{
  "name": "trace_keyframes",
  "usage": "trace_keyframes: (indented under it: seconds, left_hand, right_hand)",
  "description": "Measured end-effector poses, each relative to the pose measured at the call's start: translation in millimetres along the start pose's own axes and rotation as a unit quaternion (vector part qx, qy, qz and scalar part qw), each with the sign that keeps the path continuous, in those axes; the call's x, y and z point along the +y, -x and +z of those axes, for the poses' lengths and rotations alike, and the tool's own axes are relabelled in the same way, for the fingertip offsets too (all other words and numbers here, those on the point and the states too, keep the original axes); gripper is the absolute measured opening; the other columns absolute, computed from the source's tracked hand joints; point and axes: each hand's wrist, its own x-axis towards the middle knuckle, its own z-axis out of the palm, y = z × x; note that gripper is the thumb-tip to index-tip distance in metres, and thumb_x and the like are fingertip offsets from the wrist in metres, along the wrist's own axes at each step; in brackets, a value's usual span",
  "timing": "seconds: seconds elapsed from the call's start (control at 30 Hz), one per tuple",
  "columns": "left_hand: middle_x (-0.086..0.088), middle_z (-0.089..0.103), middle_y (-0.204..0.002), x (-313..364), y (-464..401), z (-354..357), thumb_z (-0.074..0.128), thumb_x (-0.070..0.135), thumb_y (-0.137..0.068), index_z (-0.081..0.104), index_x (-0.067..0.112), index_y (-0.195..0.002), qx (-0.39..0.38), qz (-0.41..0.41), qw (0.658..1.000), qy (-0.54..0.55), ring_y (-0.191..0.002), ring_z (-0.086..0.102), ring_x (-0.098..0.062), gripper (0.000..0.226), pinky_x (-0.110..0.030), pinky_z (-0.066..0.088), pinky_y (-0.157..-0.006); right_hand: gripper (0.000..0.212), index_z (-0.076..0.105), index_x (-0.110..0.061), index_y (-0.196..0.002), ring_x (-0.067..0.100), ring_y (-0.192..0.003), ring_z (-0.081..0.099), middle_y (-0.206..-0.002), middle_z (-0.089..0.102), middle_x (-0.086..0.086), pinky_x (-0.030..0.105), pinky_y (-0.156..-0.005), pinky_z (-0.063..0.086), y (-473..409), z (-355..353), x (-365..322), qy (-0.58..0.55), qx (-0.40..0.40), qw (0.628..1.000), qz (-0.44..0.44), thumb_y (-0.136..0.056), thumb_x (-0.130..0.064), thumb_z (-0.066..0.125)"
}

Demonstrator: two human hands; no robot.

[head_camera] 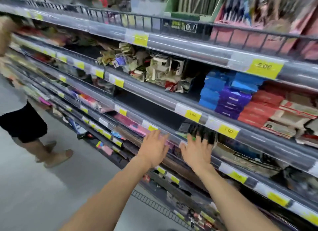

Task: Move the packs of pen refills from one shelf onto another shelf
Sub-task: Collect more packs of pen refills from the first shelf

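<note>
Both my arms reach toward a middle shelf of a long store rack. My left hand (154,149) is spread with straight fingers at the shelf's front rail (172,137), holding nothing. My right hand (197,152) lies just to its right, fingers extended into the shelf toward a cluster of dark packs (201,130) with a green edge; they look like pen refill packs, but motion blur hides detail. I cannot tell whether the right fingertips touch them. The frame is strongly blurred.
The shelf above carries blue, purple and red boxes (228,96) and crumpled gold-coloured packets (154,69). Yellow price tags line every rail. Another person (22,120) in black shorts stands at the left on the grey floor. A wire rack (154,205) juts out low.
</note>
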Motion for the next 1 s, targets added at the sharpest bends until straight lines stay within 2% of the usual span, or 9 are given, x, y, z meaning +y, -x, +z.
trace_keyframes:
  seconds: [0.07, 0.23, 0.37, 0.5, 0.6, 0.7, 0.83, 0.93, 1.0]
  left_hand:
    - [-0.026, 0.042, -0.157, 1.2, -25.9, 4.6, 0.040, 0.039, -0.111, 0.037, 0.015, -0.162, -0.003, 0.033, 0.999, 0.010, -0.147, 0.038, -0.042, 0.056, -0.046, 0.030, -0.120]
    - [-0.020, 0.056, -0.138, 2.7, -81.5, 12.2, 0.050, 0.016, -0.102, 0.055, 0.007, -0.144, -0.010, 0.037, 0.997, 0.072, -0.130, 0.053, -0.041, 0.044, -0.049, 0.047, -0.104]
    - [-0.023, 0.063, -0.131, 13.8, -110.5, 12.5, 0.049, 0.013, -0.102, 0.064, 0.006, -0.133, -0.034, -0.020, 0.993, 0.113, -0.118, 0.063, -0.043, 0.036, -0.049, 0.052, -0.100]
    - [-0.019, 0.073, -0.123, 32.0, -129.3, 8.0, 0.053, 0.021, -0.104, 0.070, 0.006, -0.121, -0.037, -0.028, 0.987, 0.155, -0.113, 0.068, -0.037, 0.028, -0.040, 0.054, -0.096]
    - [-0.020, 0.072, -0.127, 42.5, -141.2, 8.8, 0.060, 0.028, -0.104, 0.072, 0.006, -0.122, -0.063, -0.080, 0.951, 0.292, -0.118, 0.067, -0.037, 0.031, -0.042, 0.055, -0.099]
    - [-0.017, 0.064, -0.144, 41.5, -151.1, 10.1, 0.068, 0.046, -0.099, 0.064, 0.007, -0.139, -0.129, -0.138, 0.919, 0.346, -0.132, 0.061, -0.035, 0.056, -0.035, 0.050, -0.108]
    - [-0.012, 0.072, -0.135, 38.6, -154.0, 8.6, 0.086, 0.037, -0.087, 0.074, 0.009, -0.127, -0.174, -0.137, 0.877, 0.427, -0.125, 0.068, -0.029, 0.051, -0.037, 0.053, -0.106]
    - [-0.013, 0.076, -0.125, 37.1, -149.6, 9.0, 0.078, 0.030, -0.089, 0.076, 0.015, -0.107, -0.198, -0.099, 0.899, 0.377, -0.116, 0.071, -0.030, 0.023, -0.038, 0.058, -0.097]
    - [-0.014, 0.076, -0.119, 34.7, -145.7, 4.9, 0.067, 0.031, -0.092, 0.067, 0.020, -0.091, -0.212, -0.073, 0.918, 0.328, -0.110, 0.072, -0.031, 0.011, -0.033, 0.057, -0.087]
  right_hand:
    - [0.056, 0.047, -0.026, -0.149, 0.042, -0.136, 0.041, -0.150, 0.047, 0.013, 0.057, -0.107, 0.037, -0.6, 12.2, 0.8, 0.029, 0.013, 0.999, 0.004, -0.100, -0.052, 0.042]
    - [0.050, 0.066, -0.021, -0.132, 0.043, -0.117, 0.054, -0.131, 0.062, 0.018, 0.057, -0.095, 0.043, -5.0, 30.3, -4.1, 0.033, 0.074, 0.997, 0.014, -0.086, -0.042, 0.069]
    - [0.048, 0.063, -0.022, -0.133, 0.042, -0.118, 0.053, -0.135, 0.059, 0.017, 0.057, -0.098, 0.042, -6.5, 37.5, -5.0, 0.024, 0.103, 0.994, 0.026, -0.087, -0.037, 0.066]
    - [0.052, 0.054, -0.026, -0.142, 0.037, -0.132, 0.043, -0.147, 0.049, 0.012, 0.056, -0.114, 0.032, -4.0, 35.9, -9.7, -0.007, 0.087, 0.995, 0.040, -0.091, -0.038, 0.055]
    - [0.055, 0.055, -0.024, -0.143, 0.036, -0.137, 0.038, -0.148, 0.047, 0.010, 0.056, -0.119, 0.028, -3.9, 31.5, -12.9, -0.035, 0.084, 0.995, 0.049, -0.090, -0.040, 0.051]
    - [0.049, 0.061, -0.015, -0.137, 0.034, -0.134, 0.042, -0.142, 0.052, 0.011, 0.052, -0.118, 0.032, -1.9, 26.7, -10.4, -0.099, 0.090, 0.990, 0.042, -0.091, -0.029, 0.055]
    - [0.026, 0.070, -0.003, -0.110, 0.036, -0.127, 0.048, -0.128, 0.059, 0.017, 0.037, -0.113, 0.033, 2.7, 18.6, -8.0, -0.167, 0.097, 0.979, 0.070, -0.086, -0.005, 0.060]
    - [0.019, 0.068, -0.002, -0.093, 0.036, -0.126, 0.050, -0.124, 0.060, 0.018, 0.031, -0.108, 0.033, 5.3, 12.7, -14.4, -0.200, 0.126, 0.967, 0.097, -0.079, 0.007, 0.059]
    - [0.020, 0.067, -0.001, -0.088, 0.036, -0.127, 0.050, -0.123, 0.061, 0.019, 0.029, -0.109, 0.034, 6.6, 9.9, -21.0, -0.219, 0.162, 0.956, 0.110, -0.076, 0.012, 0.057]
